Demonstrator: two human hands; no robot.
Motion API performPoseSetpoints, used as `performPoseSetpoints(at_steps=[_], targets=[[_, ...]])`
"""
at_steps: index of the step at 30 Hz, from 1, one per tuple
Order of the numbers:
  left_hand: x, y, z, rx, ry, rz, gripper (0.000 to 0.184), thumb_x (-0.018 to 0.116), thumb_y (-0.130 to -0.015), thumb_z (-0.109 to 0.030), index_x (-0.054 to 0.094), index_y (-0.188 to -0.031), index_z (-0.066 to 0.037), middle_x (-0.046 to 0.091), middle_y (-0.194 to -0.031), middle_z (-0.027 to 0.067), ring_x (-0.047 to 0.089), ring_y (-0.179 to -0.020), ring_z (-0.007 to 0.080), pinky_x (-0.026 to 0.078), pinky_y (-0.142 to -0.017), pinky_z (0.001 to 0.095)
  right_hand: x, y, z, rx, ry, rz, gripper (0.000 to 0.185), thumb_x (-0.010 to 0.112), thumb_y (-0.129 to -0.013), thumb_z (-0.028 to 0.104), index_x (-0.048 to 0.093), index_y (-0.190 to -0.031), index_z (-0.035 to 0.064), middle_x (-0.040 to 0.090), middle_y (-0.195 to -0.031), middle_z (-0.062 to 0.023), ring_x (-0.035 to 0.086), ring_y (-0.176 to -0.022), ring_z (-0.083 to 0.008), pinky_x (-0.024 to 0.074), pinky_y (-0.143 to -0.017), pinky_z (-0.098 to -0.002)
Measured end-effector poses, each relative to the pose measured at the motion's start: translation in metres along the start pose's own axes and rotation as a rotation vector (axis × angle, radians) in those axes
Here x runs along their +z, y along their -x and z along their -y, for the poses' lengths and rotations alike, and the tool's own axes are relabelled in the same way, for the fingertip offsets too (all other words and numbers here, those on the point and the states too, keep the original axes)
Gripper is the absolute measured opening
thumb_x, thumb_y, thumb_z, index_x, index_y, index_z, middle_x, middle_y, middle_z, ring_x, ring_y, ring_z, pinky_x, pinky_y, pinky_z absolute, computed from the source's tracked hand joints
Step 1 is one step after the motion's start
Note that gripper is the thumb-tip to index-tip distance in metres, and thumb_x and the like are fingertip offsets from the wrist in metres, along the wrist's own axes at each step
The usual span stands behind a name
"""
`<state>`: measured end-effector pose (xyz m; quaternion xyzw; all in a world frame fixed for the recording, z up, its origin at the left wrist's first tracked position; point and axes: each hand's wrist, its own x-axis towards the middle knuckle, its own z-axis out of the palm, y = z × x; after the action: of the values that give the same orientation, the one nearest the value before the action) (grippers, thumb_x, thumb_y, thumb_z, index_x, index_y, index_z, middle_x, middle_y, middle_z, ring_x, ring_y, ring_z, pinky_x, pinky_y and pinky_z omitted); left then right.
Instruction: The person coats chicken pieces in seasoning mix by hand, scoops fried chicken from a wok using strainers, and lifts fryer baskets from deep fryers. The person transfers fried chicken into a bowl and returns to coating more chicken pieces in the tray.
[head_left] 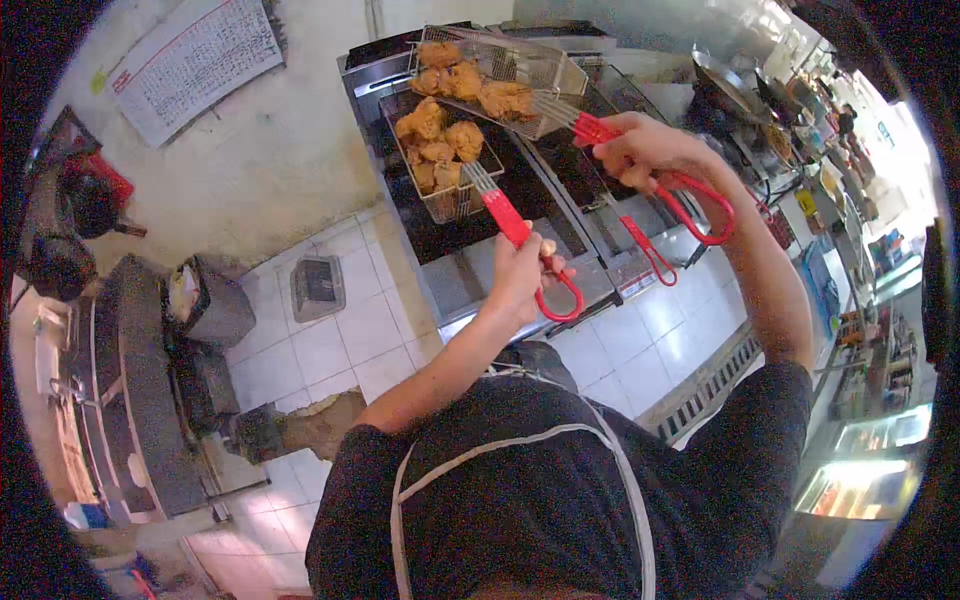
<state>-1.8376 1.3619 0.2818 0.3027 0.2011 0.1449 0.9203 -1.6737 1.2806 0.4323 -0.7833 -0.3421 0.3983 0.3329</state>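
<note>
My left hand [519,272] is closed around the red handle of a wire fryer basket [452,208] holding several browned fried chicken pieces [437,145]. In my right hand [650,152] is the red handle of a second fryer basket [545,75], tilted beside and above the first. More fried pieces [505,100] lie along its near side, close to the left basket. Both baskets are over the dark wells of a steel deep fryer [545,190]. A third red handle [648,250] hangs at the fryer's front, below my right hand.
A printed sheet [197,65] is on the wall at the upper left. Woks [728,85] stand to the right of the fryer. A grey bin [212,300] and a small dark box [318,287] sit on the tiled floor, with a drain grate [705,385] at the right.
</note>
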Motion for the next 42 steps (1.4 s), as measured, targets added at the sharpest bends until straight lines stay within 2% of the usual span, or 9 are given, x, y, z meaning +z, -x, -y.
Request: performPoseSetpoints(at_steps=[2, 6, 12, 18, 20, 21, 26, 36, 42], targets=[[-0.006, -0.003, 0.001, -0.012, -0.036, 0.003, 0.027, 0.042, -0.085, -0.006, 0.030, -0.110, -0.010, 0.046, -0.072, 0.0051, 0.049, -0.055, 0.0160, 0.051, -0.057, 0.0395, -0.015, -0.001, -0.017, -0.006, -0.120, 0.050, 0.026, 0.046, -0.087, 0.012, 0.047, -0.111, 0.0022, 0.040, -0.058, 0.0023, 0.032, -0.038, -0.0040, 0.0215, -0.030, -0.0196], [-0.009, -0.005, 0.011, -0.041, 0.008, 0.022, 0.020, 0.041, -0.090, -0.011, 0.034, -0.109, -0.012, 0.048, -0.074, 0.0060, 0.051, -0.058, 0.0179, 0.052, -0.059, 0.0405, -0.008, 0.013, -0.037, -0.050, -0.433, 0.095, 0.029, 0.046, -0.088, 0.011, 0.045, -0.115, 0.0010, 0.037, -0.058, 0.0037, 0.029, -0.038, -0.0025, 0.0189, -0.030, -0.0184], [-0.020, -0.005, 0.006, -0.059, -0.072, 0.142, 0.029, 0.044, -0.090, -0.015, 0.035, -0.117, -0.011, 0.052, -0.077, 0.0064, 0.056, -0.065, 0.0207, 0.052, -0.064, 0.0420, 0.009, 0.030, -0.084, -0.097, -0.861, 0.154, 0.029, 0.049, -0.086, 0.012, 0.046, -0.113, 0.0043, 0.033, -0.056, 0.0066, 0.028, -0.038, -0.0028, 0.0194, -0.031, -0.0188], [-0.024, -0.005, -0.003, -0.121, -0.282, 0.128, 0.028, 0.046, -0.090, -0.019, 0.039, -0.116, -0.010, 0.056, -0.081, 0.0076, 0.058, -0.071, 0.0205, 0.051, -0.066, 0.0364, 0.046, 0.053, -0.134, -0.135, -1.094, 0.107, 0.036, 0.050, -0.085, 0.010, 0.041, -0.119, 0.0036, 0.034, -0.055, 0.0054, 0.027, -0.036, -0.0018, 0.0168, -0.028, -0.0182], [-0.030, -0.011, 0.002, -0.066, -0.357, 0.119, 0.026, 0.044, -0.091, -0.016, 0.038, -0.114, -0.007, 0.058, -0.084, 0.0118, 0.061, -0.077, 0.0270, 0.053, -0.064, 0.0404, 0.054, 0.058, -0.150, -0.074, -1.105, 0.066, 0.036, 0.051, -0.084, 0.010, 0.041, -0.119, 0.0047, 0.034, -0.055, 0.0054, 0.028, -0.036, -0.0020, 0.0175, -0.028, -0.0181], [-0.014, -0.003, -0.002, -0.101, -0.335, 0.056, 0.025, 0.047, -0.089, -0.019, 0.043, -0.111, -0.007, 0.056, -0.078, 0.0081, 0.057, -0.074, 0.0178, 0.048, -0.065, 0.0313, 0.056, 0.061, -0.158, -0.012, -1.111, 0.024, 0.036, 0.051, -0.084, 0.010, 0.041, -0.119, 0.0059, 0.034, -0.055, 0.0053, 0.028, -0.036, -0.0022, 0.0182, -0.028, -0.0181], [-0.012, -0.007, 0.002, -0.110, -0.388, 0.015, 0.025, 0.047, -0.089, -0.019, 0.043, -0.110, -0.008, 0.058, -0.078, 0.0095, 0.057, -0.068, 0.0177, 0.049, -0.058, 0.0292, 0.050, 0.077, -0.188, 0.031, -1.199, 0.133, 0.036, 0.048, -0.083, 0.006, 0.040, -0.119, 0.0073, 0.035, -0.056, 0.0050, 0.031, -0.038, -0.0042, 0.0241, -0.031, -0.0207], [-0.012, -0.008, 0.011, -0.044, -0.453, -0.047, 0.025, 0.043, -0.091, -0.022, 0.043, -0.110, -0.005, 0.060, -0.078, 0.0123, 0.061, -0.068, 0.0215, 0.052, -0.058, 0.0361, 0.074, 0.087, -0.220, -0.007, -1.313, 0.218, 0.043, 0.055, -0.085, 0.014, 0.038, -0.124, 0.0102, 0.038, -0.062, 0.0060, 0.035, -0.044, -0.0032, 0.0282, -0.036, -0.0181], [-0.008, -0.007, 0.011, -0.022, -0.424, 0.009, 0.026, 0.044, -0.091, -0.024, 0.044, -0.109, -0.004, 0.059, -0.077, 0.0124, 0.061, -0.066, 0.0216, 0.053, -0.060, 0.0371, 0.092, 0.097, -0.212, 0.036, -1.288, 0.098, 0.044, 0.052, -0.085, 0.010, 0.037, -0.126, 0.0073, 0.034, -0.060, 0.0070, 0.031, -0.043, -0.0022, 0.0221, -0.036, -0.0172]])
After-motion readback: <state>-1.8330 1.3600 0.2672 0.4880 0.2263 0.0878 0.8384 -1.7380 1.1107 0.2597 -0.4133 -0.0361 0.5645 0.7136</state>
